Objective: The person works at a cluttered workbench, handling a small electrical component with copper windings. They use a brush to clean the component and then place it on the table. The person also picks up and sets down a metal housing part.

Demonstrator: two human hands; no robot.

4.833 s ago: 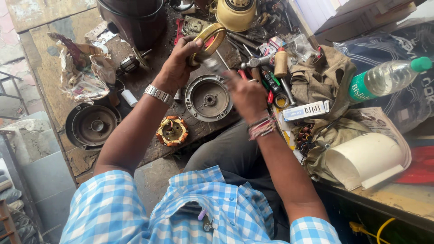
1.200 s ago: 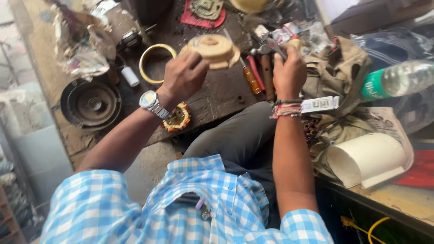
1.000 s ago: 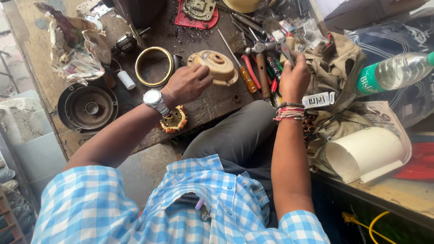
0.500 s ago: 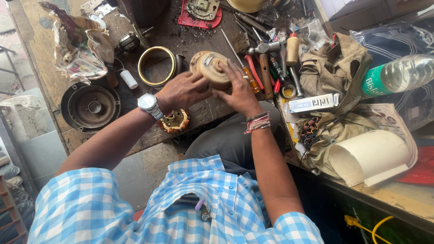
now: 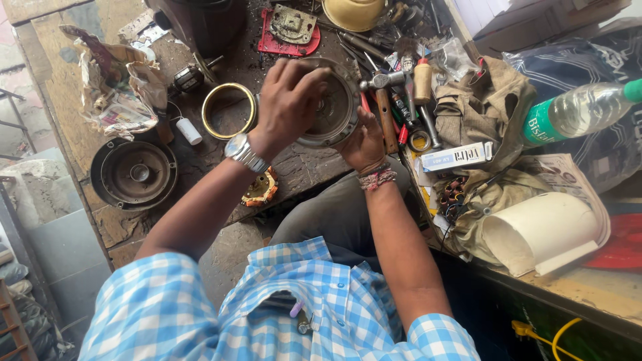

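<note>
Both my hands hold a round grey metal motor cover (image 5: 332, 113) lifted and tilted above the dark workbench (image 5: 301, 170). My left hand (image 5: 286, 100), with a metal watch on the wrist, grips its upper left rim. My right hand (image 5: 364, 142), with thread bands at the wrist, supports its lower right edge from beneath. A copper-wound stator (image 5: 259, 189) lies near the bench edge below my left forearm. A brass-coloured ring (image 5: 229, 110) lies flat just left of my left hand.
Another round dark motor housing (image 5: 134, 174) sits at the left. A hammer (image 5: 382, 100), screwdrivers and pliers crowd the bench right of the cover. A plastic bottle (image 5: 578, 110), a white curved pipe piece (image 5: 542, 230), a small carton (image 5: 456, 157), a khaki cloth (image 5: 491, 110) and crumpled paper (image 5: 114, 87) lie around.
The cover lay flat on the bench under my hands; now both hands have lifted and tilted it. Earlier my right hand was reaching among the tools at the right.
</note>
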